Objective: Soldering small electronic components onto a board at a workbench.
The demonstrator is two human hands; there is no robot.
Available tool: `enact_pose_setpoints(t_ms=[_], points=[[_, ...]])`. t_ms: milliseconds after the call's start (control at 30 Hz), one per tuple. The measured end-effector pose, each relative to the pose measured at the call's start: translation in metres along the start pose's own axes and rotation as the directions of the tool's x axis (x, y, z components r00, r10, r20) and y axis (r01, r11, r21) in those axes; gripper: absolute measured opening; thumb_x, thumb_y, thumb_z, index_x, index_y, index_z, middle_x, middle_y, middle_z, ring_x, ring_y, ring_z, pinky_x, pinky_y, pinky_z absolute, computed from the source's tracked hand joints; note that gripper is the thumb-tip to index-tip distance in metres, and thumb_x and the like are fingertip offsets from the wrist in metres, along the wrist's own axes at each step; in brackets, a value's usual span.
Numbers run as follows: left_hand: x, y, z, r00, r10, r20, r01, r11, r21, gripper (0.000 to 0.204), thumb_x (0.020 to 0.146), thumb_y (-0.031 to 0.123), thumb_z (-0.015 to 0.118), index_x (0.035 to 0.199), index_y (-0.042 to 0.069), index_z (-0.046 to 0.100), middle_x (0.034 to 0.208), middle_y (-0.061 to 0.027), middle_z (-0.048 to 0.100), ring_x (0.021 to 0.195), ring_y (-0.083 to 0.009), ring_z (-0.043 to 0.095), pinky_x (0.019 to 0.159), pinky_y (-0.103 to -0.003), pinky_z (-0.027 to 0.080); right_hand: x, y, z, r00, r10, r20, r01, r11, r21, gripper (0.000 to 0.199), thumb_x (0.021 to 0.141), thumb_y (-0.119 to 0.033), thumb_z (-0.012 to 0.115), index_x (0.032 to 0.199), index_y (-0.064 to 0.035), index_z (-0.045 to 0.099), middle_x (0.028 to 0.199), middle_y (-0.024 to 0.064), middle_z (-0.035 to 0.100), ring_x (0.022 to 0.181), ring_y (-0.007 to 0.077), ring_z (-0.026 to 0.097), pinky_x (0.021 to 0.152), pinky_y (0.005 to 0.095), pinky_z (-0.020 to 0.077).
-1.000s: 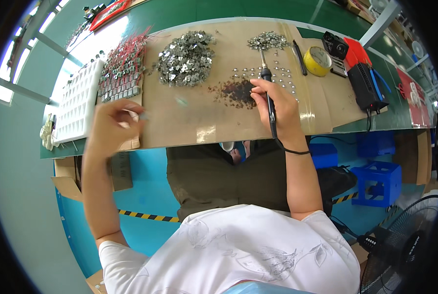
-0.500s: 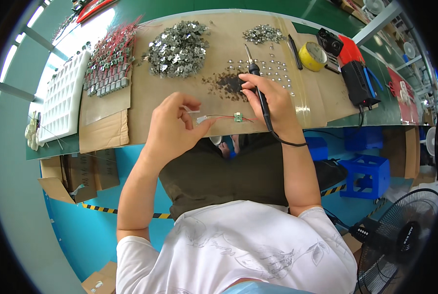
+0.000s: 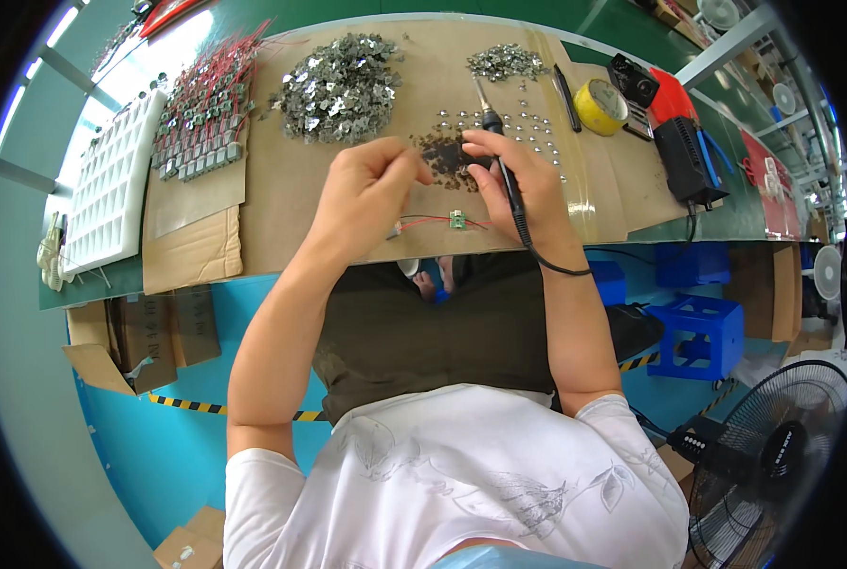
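Observation:
My right hand [image 3: 529, 188] grips a soldering iron [image 3: 514, 201] like a pen, its metal tip pointing away from me. My left hand [image 3: 366, 190] is closed, thumb and fingers together, at the left edge of a heap of small dark brown parts [image 3: 456, 159]; what it pinches, if anything, is hidden. Between the hands, near the table's front edge, lies a small green circuit board [image 3: 457, 219] with red wires, partly covered by my left hand. Small shiny metal pieces [image 3: 544, 136] are spread in rows beyond my right hand.
A big heap of metal clips [image 3: 340, 90] and a smaller heap [image 3: 507, 63] lie farther back. At left are wired components [image 3: 205, 128] and a white compartment tray [image 3: 110, 190]. Yellow tape [image 3: 601, 106] and a black box-shaped unit [image 3: 686, 163] stand at right.
My left hand has moved right and away from me, from beside the board's wires to the dark parts, and its fingers have closed. My right hand keeps the soldering iron nearly in place.

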State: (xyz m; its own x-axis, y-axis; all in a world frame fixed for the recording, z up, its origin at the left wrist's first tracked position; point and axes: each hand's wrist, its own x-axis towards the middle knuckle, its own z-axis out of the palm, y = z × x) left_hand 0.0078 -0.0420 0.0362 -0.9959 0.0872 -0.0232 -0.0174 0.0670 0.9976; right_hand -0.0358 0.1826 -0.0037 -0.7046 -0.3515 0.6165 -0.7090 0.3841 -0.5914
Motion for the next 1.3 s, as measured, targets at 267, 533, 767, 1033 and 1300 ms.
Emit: enact_pose_setpoints(t_ms=[267,533,767,1033,1300], points=[[0.017,0.017,0.024,0.969,0.103,0.226,-0.186,0.903,0.388,0.028,0.105,0.016,0.058,0.1,-0.006,0.075,0.064,-0.0062,0.063,0.046,-0.0135,0.058,0.047,-0.033,0.046,0.001,-0.001,0.001,0.987,-0.105,-0.118,0.129,0.969,0.209,0.042,0.086,0.01,0.076,0.125,-0.0043,0.069,0.096,0.0087,0.077,0.071,0.0117,0.069,0.063,0.0237,0.054],[0.02,0.02,0.023,0.965,0.014,0.261,-0.121,0.91,0.396,0.025,0.102,0.017,0.066,0.095,-0.005,0.074,0.06,-0.0034,0.057,0.046,-0.0099,0.054,0.046,-0.031,0.042,-0.001,-0.007,-0.008,0.992,-0.079,-0.096,0.096,0.977,0.188,0.036,0.086,0.012,0.076,0.118,-0.0039,0.072,0.09,0.0094,0.076,0.079,0.0157,0.075,0.07,0.0267,0.0593],[0.044,0.003,0.002,0.975,0.061,0.216,-0.122,0.951,0.285,0.014,0.092,0.01,0.077,0.085,0.0,0.069,0.061,0.0034,0.057,0.051,-0.0031,0.047,0.048,-0.024,0.036,-0.008,-0.006,-0.014,0.999,0.03,-0.04,-0.025,0.991,0.132,0.032,0.093,0.004,0.074,0.123,-0.0058,0.072,0.09,0.0091,0.078,0.08,0.0144,0.075,0.069,0.0266,0.0595],[0.048,-0.012,-0.006,0.993,-0.111,0.048,0.097,0.967,0.234,0.018,0.093,0.013,0.074,0.09,-0.004,0.067,0.055,-0.0033,0.062,0.04,-0.0083,0.053,0.035,-0.027,0.039,-0.039,0.003,-0.017,0.963,0.229,-0.142,-0.167,0.921,0.352,0.039,0.104,-0.016,0.07,0.136,0.0039,0.064,0.091,0.0108,0.078,0.068,0.0124,0.072,0.064,0.0266,0.0613],[0.045,-0.022,0.002,0.998,0.002,0.067,-0.024,0.945,0.325,0.014,0.092,0.007,0.074,0.086,-0.002,0.065,0.054,0.002,0.056,0.04,-0.0057,0.047,0.04,-0.026,0.034,-0.045,-0.001,-0.02,0.946,0.268,-0.184,-0.181,0.905,0.386,0.017,0.098,0.0,0.068,0.114,0.0064,0.072,0.082,0.0093,0.073,0.063,0.0106,0.071,0.06,0.024,0.0606]])
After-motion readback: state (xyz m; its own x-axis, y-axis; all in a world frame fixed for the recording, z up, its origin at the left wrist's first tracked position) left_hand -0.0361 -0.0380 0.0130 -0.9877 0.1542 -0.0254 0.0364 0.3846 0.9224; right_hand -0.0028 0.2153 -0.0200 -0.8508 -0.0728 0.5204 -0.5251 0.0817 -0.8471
